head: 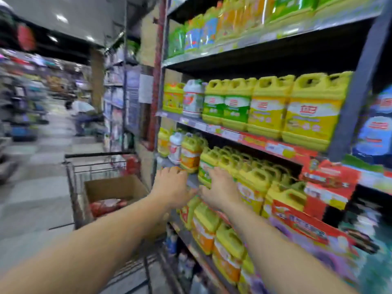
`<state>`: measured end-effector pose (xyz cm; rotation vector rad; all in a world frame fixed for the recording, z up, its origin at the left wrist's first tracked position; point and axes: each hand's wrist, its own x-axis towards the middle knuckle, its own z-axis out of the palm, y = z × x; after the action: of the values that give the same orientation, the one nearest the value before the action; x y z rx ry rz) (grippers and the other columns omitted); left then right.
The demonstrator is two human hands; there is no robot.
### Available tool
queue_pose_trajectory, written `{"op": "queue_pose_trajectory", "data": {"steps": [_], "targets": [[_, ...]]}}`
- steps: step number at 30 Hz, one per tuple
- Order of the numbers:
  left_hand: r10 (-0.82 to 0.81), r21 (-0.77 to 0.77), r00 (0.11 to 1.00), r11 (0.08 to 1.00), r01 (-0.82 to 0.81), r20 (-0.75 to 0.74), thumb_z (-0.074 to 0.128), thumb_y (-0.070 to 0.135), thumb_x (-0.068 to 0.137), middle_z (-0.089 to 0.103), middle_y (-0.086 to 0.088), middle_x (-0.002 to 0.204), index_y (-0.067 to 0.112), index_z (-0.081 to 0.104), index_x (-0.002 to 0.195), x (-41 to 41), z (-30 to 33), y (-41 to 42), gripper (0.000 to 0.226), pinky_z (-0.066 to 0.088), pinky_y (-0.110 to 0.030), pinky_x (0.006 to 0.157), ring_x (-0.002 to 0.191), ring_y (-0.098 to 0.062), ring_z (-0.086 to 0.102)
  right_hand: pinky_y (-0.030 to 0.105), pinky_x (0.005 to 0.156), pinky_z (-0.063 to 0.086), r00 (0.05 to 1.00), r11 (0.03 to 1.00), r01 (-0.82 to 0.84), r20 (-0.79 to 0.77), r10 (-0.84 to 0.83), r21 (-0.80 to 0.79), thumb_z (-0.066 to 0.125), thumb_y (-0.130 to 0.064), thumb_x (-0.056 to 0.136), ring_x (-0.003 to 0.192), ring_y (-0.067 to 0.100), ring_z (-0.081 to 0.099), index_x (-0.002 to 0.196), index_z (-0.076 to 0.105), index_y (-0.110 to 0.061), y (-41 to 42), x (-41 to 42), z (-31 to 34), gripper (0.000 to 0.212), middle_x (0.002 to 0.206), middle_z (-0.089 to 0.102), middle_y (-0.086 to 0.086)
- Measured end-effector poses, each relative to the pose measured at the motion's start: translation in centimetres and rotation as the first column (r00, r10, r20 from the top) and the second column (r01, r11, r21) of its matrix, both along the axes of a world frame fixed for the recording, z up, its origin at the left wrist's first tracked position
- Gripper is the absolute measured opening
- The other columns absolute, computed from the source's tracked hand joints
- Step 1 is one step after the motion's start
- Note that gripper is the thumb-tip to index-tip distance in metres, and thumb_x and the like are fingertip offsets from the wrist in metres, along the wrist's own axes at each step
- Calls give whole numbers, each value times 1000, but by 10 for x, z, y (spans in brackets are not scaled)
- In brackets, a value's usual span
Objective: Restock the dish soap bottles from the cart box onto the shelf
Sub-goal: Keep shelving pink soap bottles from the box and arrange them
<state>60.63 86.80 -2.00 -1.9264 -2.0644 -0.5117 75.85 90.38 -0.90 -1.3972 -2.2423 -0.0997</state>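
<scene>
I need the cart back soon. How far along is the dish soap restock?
The shelf already holds rows of yellow bottles. In hand: the right hand rests on a green-labelled bottle at the shelf front, while the left hand is at the shelf edge, seemingly empty. Left: the box in the cart still shows red packaging inside; blur hides how many remain.

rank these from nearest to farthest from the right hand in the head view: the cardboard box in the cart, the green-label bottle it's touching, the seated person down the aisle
1. Green-label bottle: under the right hand at the shelf edge.
2. Cardboard box: in the cart, to the left, beyond the left hand.
3. Seated person: far down the aisle, upper left.
</scene>
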Motion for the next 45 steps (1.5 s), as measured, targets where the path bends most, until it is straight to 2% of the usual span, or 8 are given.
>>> {"op": "queue_pose_trajectory", "data": {"steps": [6, 9, 18, 22, 26, 32, 39, 45], "targets": [[254, -156, 965, 958, -241, 69, 49, 72, 82, 52, -8, 135, 25, 51, 134, -135, -56, 6, 70, 37, -42, 103, 126, -32, 46, 37, 107, 37, 971, 958, -240, -37, 237, -156, 61, -41, 88, 131, 29, 42, 137, 48, -15, 32, -151, -64, 57, 138, 50, 11], [349, -214, 935, 920, -328, 66, 46, 77, 80, 48, -9, 141, 27, 44, 141, -192, -84, 32, 79, 36, -42, 107, 130, -31, 44, 39, 111, 34, 950, 926, -311, -30, 312, -213, 60, -47, 88, 135, 27, 39, 144, 41, -17, 67, -209, -93, 66, 144, 46, 7], [458, -326, 880, 857, -399, 124, 53, 79, 74, 49, -4, 141, 30, 42, 143, -320, -130, 155, 86, 38, -42, 107, 129, -27, 44, 36, 114, 31, 936, 854, -347, -78, 344, -388, 69, -41, 85, 140, 21, 33, 149, 35, -22, 215, -302, -148, 75, 151, 39, 1], [501, -453, 851, 803, -388, 158, 62, 69, 77, 48, -4, 140, 31, 37, 146, -368, -166, 189, 83, 38, -40, 108, 129, -26, 43, 33, 112, 31, 953, 813, -280, -48, 298, -511, 70, -39, 86, 143, 21, 29, 150, 32, -21, 268, -325, -176, 76, 154, 35, 2], [511, -525, 834, 778, -345, 207, 65, 71, 72, 51, -6, 133, 32, 38, 144, -424, -204, 231, 87, 42, -41, 106, 124, -28, 47, 37, 109, 36, 965, 787, -213, 3, 264, -579, 69, -42, 85, 139, 24, 37, 150, 31, -25, 312, -365, -211, 77, 152, 38, 1], [450, -661, 876, 713, -234, 175, 67, 65, 75, 52, -10, 134, 22, 41, 140, -517, -273, 318, 82, 44, -37, 103, 123, -31, 50, 32, 108, 36, 991, 708, -93, 0, 131, -700, 68, -37, 88, 139, 22, 36, 151, 30, -22, 366, -433, -274, 75, 152, 36, 5], [384, -786, 900, 614, -80, 209, 72, 59, 74, 43, -14, 145, 20, 25, 151, -603, -326, 410, 99, 35, -34, 109, 133, -33, 42, 26, 104, 34, 995, 585, 87, 45, -86, -807, 69, -29, 86, 134, 23, 43, 147, 36, -19, 394, -503, -324, 70, 147, 44, 8], [408, -848, 881, 530, -16, 239, 80, 51, 71, 47, -16, 140, 15, 34, 145, -634, -366, 463, 95, 35, -36, 110, 132, -32, 43, 25, 95, 37, 983, 475, 134, 55, -177, -870, 71, -31, 85, 128, 24, 47, 147, 37, -23, 403, -547, -357, 71, 140, 49, 6]]}}
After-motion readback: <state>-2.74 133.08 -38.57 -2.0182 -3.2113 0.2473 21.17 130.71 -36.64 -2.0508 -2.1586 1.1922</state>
